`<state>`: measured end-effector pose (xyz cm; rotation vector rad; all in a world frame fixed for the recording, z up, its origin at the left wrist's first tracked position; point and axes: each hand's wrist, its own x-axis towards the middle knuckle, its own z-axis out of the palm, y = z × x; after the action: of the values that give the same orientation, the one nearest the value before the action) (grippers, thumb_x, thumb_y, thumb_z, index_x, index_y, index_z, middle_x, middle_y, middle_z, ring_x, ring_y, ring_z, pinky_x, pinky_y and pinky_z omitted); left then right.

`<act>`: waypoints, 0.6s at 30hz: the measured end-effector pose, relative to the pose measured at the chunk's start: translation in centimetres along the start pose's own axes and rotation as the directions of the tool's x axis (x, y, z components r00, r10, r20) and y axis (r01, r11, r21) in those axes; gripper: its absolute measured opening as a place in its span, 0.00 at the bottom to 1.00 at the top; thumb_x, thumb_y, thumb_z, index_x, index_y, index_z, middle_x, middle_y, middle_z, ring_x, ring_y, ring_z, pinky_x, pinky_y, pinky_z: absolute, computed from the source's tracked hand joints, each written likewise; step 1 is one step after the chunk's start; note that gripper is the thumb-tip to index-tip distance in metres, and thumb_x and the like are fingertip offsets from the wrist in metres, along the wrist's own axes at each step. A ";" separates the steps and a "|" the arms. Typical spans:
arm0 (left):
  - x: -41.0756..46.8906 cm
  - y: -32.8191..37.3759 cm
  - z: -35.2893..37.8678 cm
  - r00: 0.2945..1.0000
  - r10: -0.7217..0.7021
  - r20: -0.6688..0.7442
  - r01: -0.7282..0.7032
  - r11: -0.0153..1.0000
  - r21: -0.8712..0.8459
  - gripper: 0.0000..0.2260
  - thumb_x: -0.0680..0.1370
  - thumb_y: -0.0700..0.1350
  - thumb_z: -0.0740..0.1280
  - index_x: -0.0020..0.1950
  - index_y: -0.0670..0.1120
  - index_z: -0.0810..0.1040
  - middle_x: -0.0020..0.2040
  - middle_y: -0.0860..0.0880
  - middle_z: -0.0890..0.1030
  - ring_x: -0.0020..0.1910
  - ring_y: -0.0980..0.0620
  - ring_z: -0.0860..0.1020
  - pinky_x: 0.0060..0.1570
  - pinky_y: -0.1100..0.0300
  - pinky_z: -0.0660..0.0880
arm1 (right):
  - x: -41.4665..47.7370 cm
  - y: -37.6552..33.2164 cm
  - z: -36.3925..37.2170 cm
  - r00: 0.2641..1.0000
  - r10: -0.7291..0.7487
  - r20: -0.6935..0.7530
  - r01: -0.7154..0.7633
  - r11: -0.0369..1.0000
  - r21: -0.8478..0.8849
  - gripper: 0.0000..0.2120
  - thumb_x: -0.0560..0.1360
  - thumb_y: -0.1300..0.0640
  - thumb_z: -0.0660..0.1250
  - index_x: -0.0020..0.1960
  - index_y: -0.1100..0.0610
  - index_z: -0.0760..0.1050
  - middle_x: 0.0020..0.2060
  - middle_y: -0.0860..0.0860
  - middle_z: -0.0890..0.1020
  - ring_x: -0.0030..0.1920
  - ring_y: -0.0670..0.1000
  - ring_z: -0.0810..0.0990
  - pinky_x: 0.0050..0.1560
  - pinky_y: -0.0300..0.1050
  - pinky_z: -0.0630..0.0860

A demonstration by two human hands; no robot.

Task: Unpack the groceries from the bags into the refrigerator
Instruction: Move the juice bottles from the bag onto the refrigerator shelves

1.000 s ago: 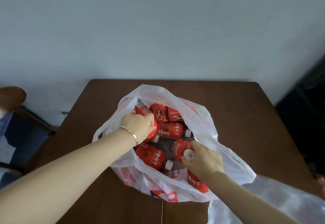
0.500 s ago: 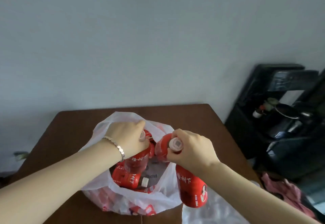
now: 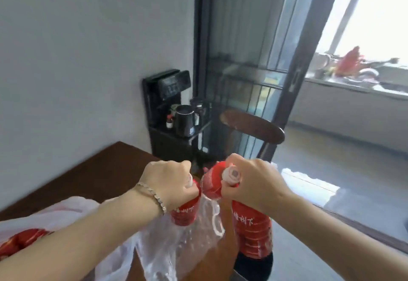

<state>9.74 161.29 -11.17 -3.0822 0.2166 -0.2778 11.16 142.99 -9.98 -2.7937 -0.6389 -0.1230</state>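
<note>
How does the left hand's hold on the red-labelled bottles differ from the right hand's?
The left hand, with a silver bracelet at the wrist, grips one red-labelled plastic bottle, its cap hidden in the fist. The right hand, bare-wristed, appears to hold two: a hanging bottle and another whose white cap shows. Both grip bottles near the top.

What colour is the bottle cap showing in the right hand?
White cap, with a greyish square mark on top; head view.
</note>
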 end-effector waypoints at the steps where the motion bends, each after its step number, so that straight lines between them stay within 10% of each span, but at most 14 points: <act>1: 0.9 2.3 0.0 0.998 0.056 -0.011 -0.056 0.998 -0.009 0.09 0.75 0.54 0.59 0.47 0.49 0.72 0.45 0.49 0.81 0.47 0.47 0.79 0.39 0.59 0.64 | -1.2 2.0 -0.6 0.998 0.048 -0.037 -0.049 0.998 -0.029 0.20 0.70 0.41 0.66 0.56 0.50 0.70 0.46 0.48 0.82 0.44 0.52 0.81 0.46 0.44 0.80; 18: 6.4 61.3 -3.5 0.653 0.743 -0.150 -0.757 0.634 -0.156 0.13 0.76 0.55 0.59 0.53 0.50 0.75 0.50 0.51 0.82 0.41 0.51 0.75 0.36 0.64 0.67 | -41.3 38.9 -18.3 0.530 0.736 -0.421 -0.831 0.549 -0.087 0.14 0.68 0.44 0.65 0.49 0.50 0.73 0.42 0.48 0.82 0.42 0.50 0.78 0.39 0.39 0.67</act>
<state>7.09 99.66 -9.73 -2.8133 1.5749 -0.3276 -9.38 87.00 -7.80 -2.8968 0.8472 -0.5216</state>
